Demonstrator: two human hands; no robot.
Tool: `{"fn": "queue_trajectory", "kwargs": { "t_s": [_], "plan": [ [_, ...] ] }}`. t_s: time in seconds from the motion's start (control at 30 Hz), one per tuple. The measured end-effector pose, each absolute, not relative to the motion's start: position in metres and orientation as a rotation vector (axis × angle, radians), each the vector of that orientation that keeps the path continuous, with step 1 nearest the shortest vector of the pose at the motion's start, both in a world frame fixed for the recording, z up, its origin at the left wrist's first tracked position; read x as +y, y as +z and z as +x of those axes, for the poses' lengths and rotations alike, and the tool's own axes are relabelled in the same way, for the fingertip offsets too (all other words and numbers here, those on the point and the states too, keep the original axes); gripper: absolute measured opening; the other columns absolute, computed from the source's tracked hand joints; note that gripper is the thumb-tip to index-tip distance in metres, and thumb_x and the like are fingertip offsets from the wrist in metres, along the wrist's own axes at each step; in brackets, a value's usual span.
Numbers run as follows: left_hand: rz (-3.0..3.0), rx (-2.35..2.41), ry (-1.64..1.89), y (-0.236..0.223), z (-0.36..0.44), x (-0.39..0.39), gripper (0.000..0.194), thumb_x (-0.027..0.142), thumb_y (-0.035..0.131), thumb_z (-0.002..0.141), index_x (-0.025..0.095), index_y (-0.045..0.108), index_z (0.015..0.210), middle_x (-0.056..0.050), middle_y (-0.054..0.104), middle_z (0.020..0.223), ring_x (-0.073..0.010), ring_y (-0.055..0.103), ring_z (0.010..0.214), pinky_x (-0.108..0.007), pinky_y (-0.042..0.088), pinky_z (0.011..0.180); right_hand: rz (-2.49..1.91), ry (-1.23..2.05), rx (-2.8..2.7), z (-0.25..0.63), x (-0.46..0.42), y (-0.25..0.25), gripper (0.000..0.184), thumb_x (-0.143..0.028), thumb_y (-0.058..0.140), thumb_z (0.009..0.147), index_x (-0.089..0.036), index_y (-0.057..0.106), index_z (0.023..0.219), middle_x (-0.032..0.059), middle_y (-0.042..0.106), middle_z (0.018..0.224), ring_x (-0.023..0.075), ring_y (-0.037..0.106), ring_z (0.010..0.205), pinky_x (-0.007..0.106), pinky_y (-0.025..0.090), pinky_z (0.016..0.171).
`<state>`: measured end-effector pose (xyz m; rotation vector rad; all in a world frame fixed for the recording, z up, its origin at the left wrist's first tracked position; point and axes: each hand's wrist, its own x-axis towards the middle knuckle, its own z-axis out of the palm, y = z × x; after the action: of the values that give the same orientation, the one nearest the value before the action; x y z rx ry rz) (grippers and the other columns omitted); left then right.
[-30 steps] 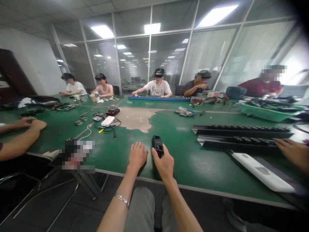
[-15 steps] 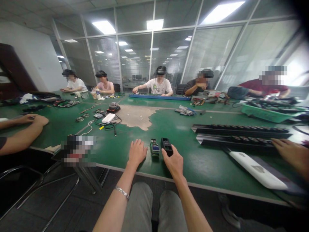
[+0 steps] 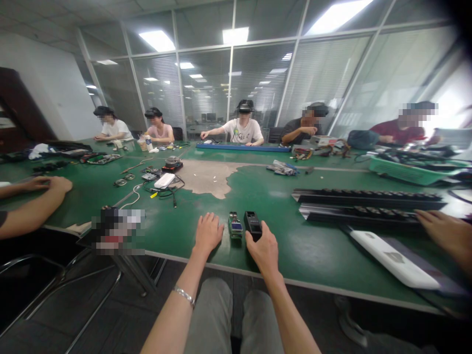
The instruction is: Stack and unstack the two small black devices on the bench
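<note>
My left hand lies palm down on the green table with its fingers stretched out, holding nothing. Just right of it is a small circuit board assembly with a blue display. Beside that stands a black plastic housing with openings in its upper face. My right hand is around the near end of this housing, thumb on the left and fingers on the right. Part of the housing is hidden behind that hand.
A white power bank-like device with cables lies left of centre. Long black strips lie to the right, near another person's hand. A white elongated case is closer. A green basket stands far right; several people sit opposite.
My right hand has slid slightly nearer along the black housing, so more of its upper face shows. My left hand and the circuit board assembly stay about where they were.
</note>
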<state>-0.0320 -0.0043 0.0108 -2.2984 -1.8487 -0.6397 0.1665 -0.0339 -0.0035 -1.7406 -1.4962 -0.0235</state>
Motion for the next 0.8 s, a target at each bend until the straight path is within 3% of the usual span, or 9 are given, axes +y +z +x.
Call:
{"fn": "queue_trajectory", "kwargs": {
  "t_s": [0.23,0.5,0.8],
  "plan": [
    [-2.321,-1.875,-0.625,0.013,-0.031,-0.004,0.042,0.046,0.038,0.098,0.020,0.057,0.125,-0.013,0.052,0.140,-0.0274,0.040,0.135,-0.048,0.025,0.113,-1.694,-0.123,-1.562,0.167,-0.029,-0.009,0.083,-0.049,0.056,0.079,0.000,0.033,0.143,0.0262,0.046,0.140,0.0334,0.042,0.130,0.046,0.033,0.108],
    [-2.306,-1.846,-0.637,0.012,-0.032,-0.004,0.044,0.048,0.036,0.098,0.019,0.057,0.123,-0.014,0.053,0.139,-0.0281,0.041,0.134,-0.048,0.027,0.112,-1.708,-0.117,-1.590,0.166,-0.028,-0.009,0.088,-0.052,0.057,0.080,0.000,0.030,0.145,0.0264,0.046,0.140,0.0349,0.045,0.127,0.047,0.036,0.105],
    [-2.303,-1.821,-0.642,0.011,-0.033,-0.003,0.044,0.048,0.035,0.099,0.019,0.058,0.122,-0.014,0.053,0.138,-0.0286,0.041,0.134,-0.049,0.028,0.112,-1.746,-0.186,-1.489,0.166,-0.038,0.000,0.075,-0.052,0.055,0.083,-0.002,0.043,0.137,0.0224,0.059,0.124,0.0320,0.054,0.112,0.043,0.039,0.098]
  ]
}}
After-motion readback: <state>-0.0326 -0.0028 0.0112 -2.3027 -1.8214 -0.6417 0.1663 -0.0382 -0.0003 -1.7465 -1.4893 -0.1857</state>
